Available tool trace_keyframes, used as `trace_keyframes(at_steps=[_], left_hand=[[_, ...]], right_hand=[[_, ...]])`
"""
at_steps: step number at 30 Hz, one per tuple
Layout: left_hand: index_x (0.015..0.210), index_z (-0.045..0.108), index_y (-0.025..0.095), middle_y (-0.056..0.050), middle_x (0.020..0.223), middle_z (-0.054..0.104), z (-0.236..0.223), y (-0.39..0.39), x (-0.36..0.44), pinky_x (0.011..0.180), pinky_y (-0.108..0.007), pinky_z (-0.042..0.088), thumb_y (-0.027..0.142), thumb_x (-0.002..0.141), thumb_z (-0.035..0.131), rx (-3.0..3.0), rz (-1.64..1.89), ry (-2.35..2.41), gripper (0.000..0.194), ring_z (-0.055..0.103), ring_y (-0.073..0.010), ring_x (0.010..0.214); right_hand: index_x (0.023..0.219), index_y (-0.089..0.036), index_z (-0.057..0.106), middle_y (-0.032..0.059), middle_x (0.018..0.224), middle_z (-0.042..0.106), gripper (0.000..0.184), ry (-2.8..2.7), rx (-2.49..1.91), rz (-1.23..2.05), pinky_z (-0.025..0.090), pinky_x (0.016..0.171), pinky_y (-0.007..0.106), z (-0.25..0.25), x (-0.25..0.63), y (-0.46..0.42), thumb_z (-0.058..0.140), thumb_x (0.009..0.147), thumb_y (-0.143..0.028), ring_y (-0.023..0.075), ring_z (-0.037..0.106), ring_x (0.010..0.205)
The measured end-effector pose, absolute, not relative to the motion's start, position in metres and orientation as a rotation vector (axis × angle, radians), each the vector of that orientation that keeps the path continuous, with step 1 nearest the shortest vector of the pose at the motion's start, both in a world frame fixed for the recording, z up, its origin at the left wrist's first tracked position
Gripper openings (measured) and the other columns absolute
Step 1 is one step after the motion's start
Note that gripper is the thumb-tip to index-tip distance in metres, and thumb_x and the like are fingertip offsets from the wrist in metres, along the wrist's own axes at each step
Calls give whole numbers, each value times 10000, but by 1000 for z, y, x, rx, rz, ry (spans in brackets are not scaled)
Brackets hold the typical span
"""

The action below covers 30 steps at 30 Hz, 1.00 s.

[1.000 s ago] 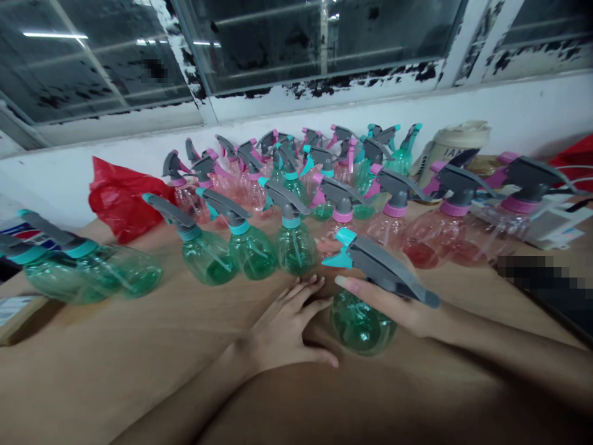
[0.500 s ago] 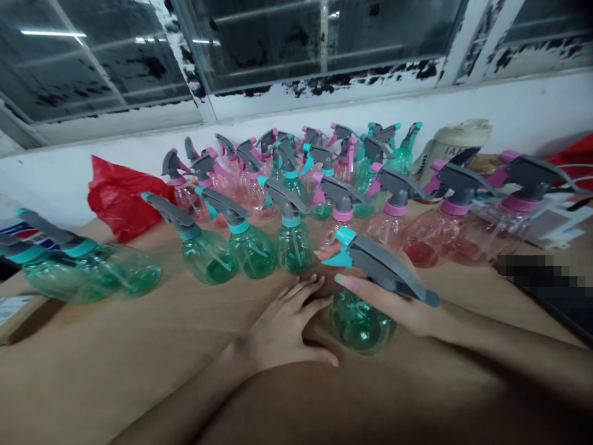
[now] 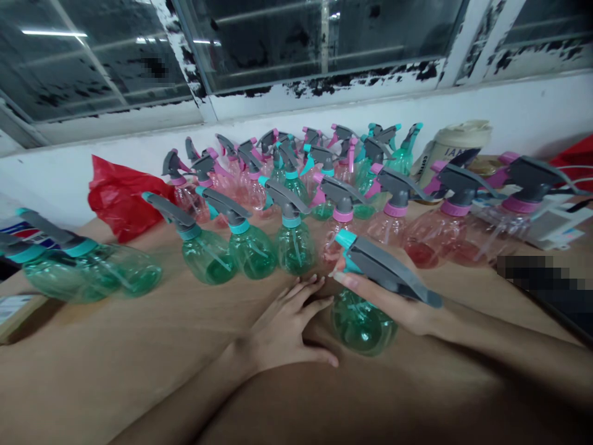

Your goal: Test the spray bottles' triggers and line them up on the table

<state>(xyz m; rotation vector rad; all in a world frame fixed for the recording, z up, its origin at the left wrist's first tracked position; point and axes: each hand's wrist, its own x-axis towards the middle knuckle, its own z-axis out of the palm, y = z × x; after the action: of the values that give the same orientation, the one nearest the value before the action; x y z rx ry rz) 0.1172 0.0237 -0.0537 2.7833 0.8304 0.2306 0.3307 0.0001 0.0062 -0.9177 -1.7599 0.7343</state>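
Observation:
My right hand [image 3: 389, 303] is closed around the neck and trigger of a green spray bottle [image 3: 364, 324] with a grey and turquoise head. The bottle stands on the table, its nozzle turned toward the far left. A finger lies over the turquoise trigger, and the palm side is hidden. Just left of this bottle, my left hand [image 3: 290, 327] rests flat on the wooden table [image 3: 152, 346] with its fingers spread, holding nothing. Past the fingertips stands another green spray bottle [image 3: 295, 247], in a row with more green ones and pink ones.
Several pink and green spray bottles crowd along the wall behind. A pink spray bottle [image 3: 456, 232] stands right of centre. A red plastic bag [image 3: 127, 198] lies at the left, a cream coffee container [image 3: 456, 145] at the back right. A dark flat object [image 3: 551, 296] lies near the right edge.
My right hand's finger has pulled the trigger in toward the bottle neck. The bottle's head has dipped very slightly. My left hand has stayed in place.

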Motion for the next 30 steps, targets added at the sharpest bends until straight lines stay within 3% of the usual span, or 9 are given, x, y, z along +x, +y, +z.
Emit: trace_keyframes(at_steps=[6,12,18,20,25,30], left_hand=[[1331,488,164,-176,1494,304,-51,24,119,1090,-549,268,736,651,633,2773,209,850,900,284,-356,1368],[1345,477,165,-174,1494,306,-51,24,119,1083,-559,276,746,644,629,2766,179,866,923,288,-376,1361],[1338,483,166,-174,1481,333,-52,24,118,1092,-551,268,754,651,614,2765,196,857,914,311,-371,1352],[1333,487,171,-172,1476,343,-54,24,118,1090,-550,273,753,643,623,2762,206,861,913,313,-369,1351],[1334,486,178,-170,1480,336,-55,25,118,1092,-542,271,774,647,594,2769,217,843,916,308,-358,1356],[1323,496,173,-176,1470,353,-52,25,119,1073,-556,294,772,651,592,2772,207,853,905,318,-367,1349]], right_hand=[[885,-242,622,-10,802,638,101,-1791,-879,693,494,648,297,6,332,0,619,838,-332,148,607,710],[1084,-249,605,5,871,652,253,-1773,-895,698,521,721,327,9,330,-4,621,833,-270,173,630,775],[791,-255,612,2,718,607,34,-1783,-955,678,527,629,328,10,331,-4,629,819,-267,177,607,673],[830,-259,624,6,772,643,4,-1784,-929,680,539,667,332,9,331,-3,624,826,-259,181,630,722],[1102,-268,609,11,1063,682,259,-1772,-862,691,523,862,348,6,331,-3,616,844,-253,188,647,957],[1139,-270,605,17,1047,680,288,-1792,-848,689,516,865,336,4,332,-2,613,851,-266,184,640,972]])
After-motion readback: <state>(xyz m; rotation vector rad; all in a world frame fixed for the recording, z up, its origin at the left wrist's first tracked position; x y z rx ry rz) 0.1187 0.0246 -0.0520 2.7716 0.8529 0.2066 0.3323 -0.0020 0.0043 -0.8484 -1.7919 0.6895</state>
